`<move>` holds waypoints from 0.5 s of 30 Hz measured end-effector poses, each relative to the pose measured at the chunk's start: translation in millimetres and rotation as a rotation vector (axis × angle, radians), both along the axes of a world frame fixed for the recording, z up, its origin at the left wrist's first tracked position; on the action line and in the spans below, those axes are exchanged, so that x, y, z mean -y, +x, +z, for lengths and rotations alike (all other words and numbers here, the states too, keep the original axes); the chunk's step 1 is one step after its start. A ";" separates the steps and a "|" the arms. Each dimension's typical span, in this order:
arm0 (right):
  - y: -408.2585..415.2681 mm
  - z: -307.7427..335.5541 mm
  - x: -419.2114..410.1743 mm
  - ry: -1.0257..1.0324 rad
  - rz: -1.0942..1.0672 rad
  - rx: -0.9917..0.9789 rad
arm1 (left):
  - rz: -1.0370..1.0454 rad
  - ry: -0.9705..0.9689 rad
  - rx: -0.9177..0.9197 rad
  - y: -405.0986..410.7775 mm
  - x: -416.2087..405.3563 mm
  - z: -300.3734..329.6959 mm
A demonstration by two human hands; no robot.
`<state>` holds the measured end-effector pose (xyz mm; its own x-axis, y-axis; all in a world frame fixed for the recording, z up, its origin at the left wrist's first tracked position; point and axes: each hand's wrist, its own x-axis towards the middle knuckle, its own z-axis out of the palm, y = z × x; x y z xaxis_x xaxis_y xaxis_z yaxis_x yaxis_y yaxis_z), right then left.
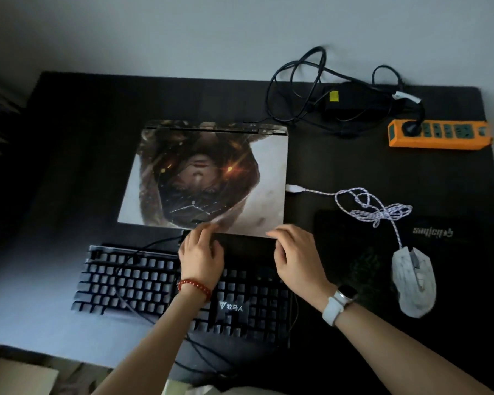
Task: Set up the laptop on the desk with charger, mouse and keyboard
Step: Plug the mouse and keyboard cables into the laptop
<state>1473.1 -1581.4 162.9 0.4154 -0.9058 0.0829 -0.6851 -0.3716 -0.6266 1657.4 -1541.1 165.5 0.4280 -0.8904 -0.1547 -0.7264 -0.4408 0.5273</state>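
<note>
Both hands (201,253) (295,256) (fingers bent) at laptop (206,178) edge.

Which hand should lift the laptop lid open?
Probably the left hand: its fingertips already touch the closed laptop lid's front edge near the middle. The right hand sits at the corner.
</note>
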 end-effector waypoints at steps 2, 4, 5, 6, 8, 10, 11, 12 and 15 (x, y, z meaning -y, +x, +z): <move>12.0 1.6 -26.7 0.043 0.073 -0.068 | 0.088 0.059 0.118 27.1 -28.4 -1.8; 21.4 0.0 -43.3 0.058 0.111 -0.141 | 0.143 0.131 0.222 50.9 -40.6 -4.9; 28.3 -0.8 -50.6 0.054 0.129 -0.173 | 0.152 0.180 0.245 63.5 -43.7 -5.1; 37.5 -1.6 -57.1 0.045 0.145 -0.208 | 0.142 0.239 0.259 77.5 -45.7 -5.4; 55.6 -4.0 -67.0 0.075 0.160 -0.288 | 0.088 0.372 0.285 102.7 -47.4 -7.3; 70.6 -7.1 -74.2 0.157 0.148 -0.402 | 0.022 0.477 0.293 122.9 -49.7 -10.1; 77.9 -8.8 -76.6 0.194 0.127 -0.456 | -0.016 0.514 0.287 132.7 -50.9 -11.0; 84.5 -9.7 -79.0 0.213 0.100 -0.498 | -0.055 0.539 0.275 142.1 -51.4 -11.8; 94.0 -9.2 -83.7 0.215 0.029 -0.575 | -0.127 0.522 0.230 160.5 -48.9 -12.4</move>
